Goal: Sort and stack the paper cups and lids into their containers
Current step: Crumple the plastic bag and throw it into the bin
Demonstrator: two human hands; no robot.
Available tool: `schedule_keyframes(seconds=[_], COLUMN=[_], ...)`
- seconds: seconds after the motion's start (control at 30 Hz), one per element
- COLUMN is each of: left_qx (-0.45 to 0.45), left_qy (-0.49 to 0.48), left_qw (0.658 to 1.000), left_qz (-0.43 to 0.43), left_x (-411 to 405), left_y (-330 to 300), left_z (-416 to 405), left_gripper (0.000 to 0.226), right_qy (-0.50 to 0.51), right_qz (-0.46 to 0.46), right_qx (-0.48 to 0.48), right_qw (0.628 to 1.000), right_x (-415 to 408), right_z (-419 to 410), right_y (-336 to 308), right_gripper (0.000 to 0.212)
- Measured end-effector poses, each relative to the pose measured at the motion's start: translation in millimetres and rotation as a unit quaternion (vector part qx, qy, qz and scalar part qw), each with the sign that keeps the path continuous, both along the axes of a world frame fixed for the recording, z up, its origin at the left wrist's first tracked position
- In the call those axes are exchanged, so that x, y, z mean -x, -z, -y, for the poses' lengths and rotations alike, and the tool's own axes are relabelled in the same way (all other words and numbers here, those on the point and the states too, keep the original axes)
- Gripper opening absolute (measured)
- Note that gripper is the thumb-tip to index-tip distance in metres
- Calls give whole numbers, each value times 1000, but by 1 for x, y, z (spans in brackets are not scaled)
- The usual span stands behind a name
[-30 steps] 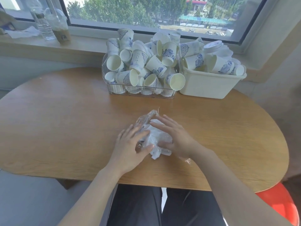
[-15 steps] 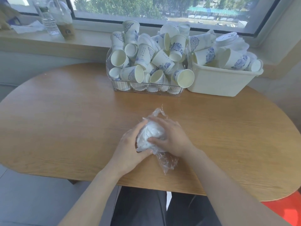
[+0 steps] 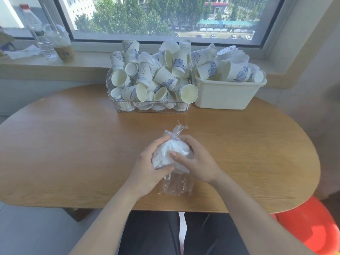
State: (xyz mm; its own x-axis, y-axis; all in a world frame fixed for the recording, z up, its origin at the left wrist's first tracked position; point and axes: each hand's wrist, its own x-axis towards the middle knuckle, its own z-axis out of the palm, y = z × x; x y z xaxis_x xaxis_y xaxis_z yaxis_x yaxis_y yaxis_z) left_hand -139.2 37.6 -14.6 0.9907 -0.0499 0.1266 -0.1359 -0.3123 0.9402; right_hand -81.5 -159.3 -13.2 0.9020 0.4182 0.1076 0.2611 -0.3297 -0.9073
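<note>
A clear plastic bag of white lids [image 3: 170, 153] is upright at the middle of the wooden table [image 3: 73, 144]. My left hand [image 3: 149, 168] grips its left side and my right hand [image 3: 196, 161] grips its right side. The bag's knotted top sticks up past my fingers and its loose end lies flat toward me. At the table's far side a clear bin [image 3: 152, 107] holds a jumble of white paper cups with blue prints [image 3: 145, 70]. Beside it on the right, a cream tub [image 3: 226, 94] holds more cups and a lid.
On the window sill at the far left stand a water bottle [image 3: 39, 37] and a lidded drink cup [image 3: 62, 46], next to some white paper. A red stool [image 3: 311, 227] sits at the lower right, below the table's rounded edge.
The bag lay flat under my palms a second ago; both hands have closed round it and raised it upright. The view has shifted a little.
</note>
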Motion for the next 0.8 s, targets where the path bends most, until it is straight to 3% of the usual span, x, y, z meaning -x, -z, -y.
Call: schedule_keyframes(seconds=[0.1,0.2,0.47,0.67,0.8], left_qx=[-21,-29,-9,24,49], left_qy=[8,37,128,155,196], left_qw=[999,998,990,985,979], left_qz=[28,44,59,69,37], left_x=[0,1,1,3,9], left_y=[-5,-12,-28,-22,-11], left_z=[16,37,119,190,234], left_gripper=[73,69,68,69,67], right_qy=[13,17,38,101,139], right_qz=[43,93,23,18,46], right_qx=[-11,3,-41,-86,-57], right_qw=[999,995,998,991,988], right_x=[12,23,54,94,123], right_z=[26,57,138,203,246], right_y=[-6,-12,-17,-12,-4], right_gripper=[75,84,75,80,81])
